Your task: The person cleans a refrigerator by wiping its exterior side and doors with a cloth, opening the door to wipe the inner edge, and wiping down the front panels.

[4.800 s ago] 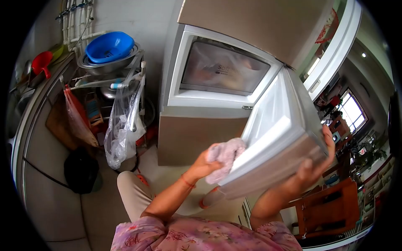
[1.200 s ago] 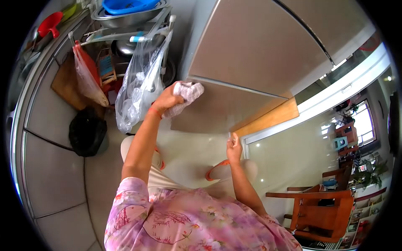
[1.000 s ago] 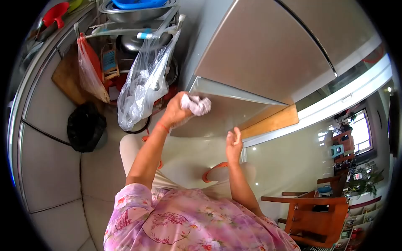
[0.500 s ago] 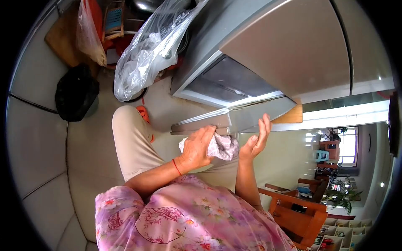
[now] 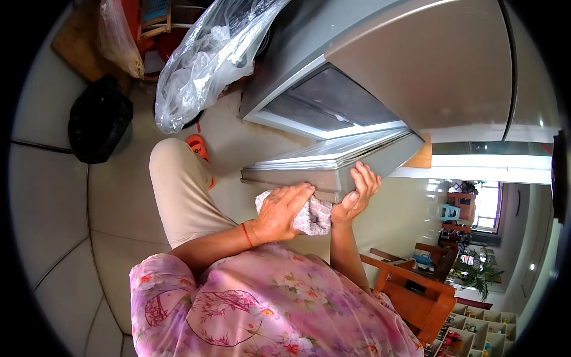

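Note:
The lower fridge door [image 5: 291, 178] stands open, swung out toward my body. My left hand [image 5: 281, 209] is wrapped round a pinkish-white cloth [image 5: 313, 215], close against the outer face of this door. At the door's right end, my right hand [image 5: 358, 193] touches the edge with its fingers apart and nothing in its palm. Behind the door, a grey translucent drawer front [image 5: 333, 98] shows inside the white-framed compartment. The upper fridge door [image 5: 440, 71] is closed above it.
A clear plastic bag [image 5: 199, 74] hangs at the upper left. Left of it is a bin with a black bag [image 5: 100, 122]. My knee [image 5: 181, 190] and an orange shoe [image 5: 197, 146] are below. A wooden chair [image 5: 410, 297] stands at the lower right, behind my right arm.
The lower door has gone from closed to open, exposing the drawer. My left hand has come down and right with the cloth. My right hand has moved up onto the door's edge.

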Demonstrator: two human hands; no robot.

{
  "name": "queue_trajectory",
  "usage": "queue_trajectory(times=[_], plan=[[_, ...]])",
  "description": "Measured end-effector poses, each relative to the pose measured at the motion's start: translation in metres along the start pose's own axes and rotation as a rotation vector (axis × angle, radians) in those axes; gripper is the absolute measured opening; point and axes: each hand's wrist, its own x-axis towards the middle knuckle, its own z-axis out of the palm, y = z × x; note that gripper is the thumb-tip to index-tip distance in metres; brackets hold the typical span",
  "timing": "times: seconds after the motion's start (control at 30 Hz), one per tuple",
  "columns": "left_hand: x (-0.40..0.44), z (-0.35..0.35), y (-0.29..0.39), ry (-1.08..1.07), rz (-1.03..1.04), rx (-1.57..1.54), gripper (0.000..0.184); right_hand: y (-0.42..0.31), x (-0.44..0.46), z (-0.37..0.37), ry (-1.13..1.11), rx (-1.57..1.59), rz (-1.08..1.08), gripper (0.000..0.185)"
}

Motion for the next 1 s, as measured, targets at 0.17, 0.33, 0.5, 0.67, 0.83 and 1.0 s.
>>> queue_trajectory(times=[0.17,0.33,0.5,0.67,0.83,1.0], plan=[[0.021,-0.007,-0.008,0.127,-0.035,0.095,0.087,-0.003,0.022,0.022,0.012,-0.023,-0.012,0.044],[0.063,-0.024,-0.026,0.33,-0.062,0.18,0.074,-0.002,0.058,0.062,0.048,-0.044,-0.006,0.043],[0.101,-0.042,-0.046,0.36,-0.115,0.281,0.068,0.006,0.078,0.09,0.1,0.007,-0.05,0.04],[0.139,-0.052,-0.069,0.398,-0.177,0.287,0.06,0.004,0.087,0.094,0.146,0.486,0.089,0.034],[0.17,-0.065,-0.087,0.404,-0.226,0.272,0.051,-0.002,0.017,0.09,0.101,0.677,0.286,0.039],[0.186,-0.069,-0.092,0.399,-0.268,0.285,0.047,0.023,-0.086,0.055,0.031,0.671,0.672,0.036]])
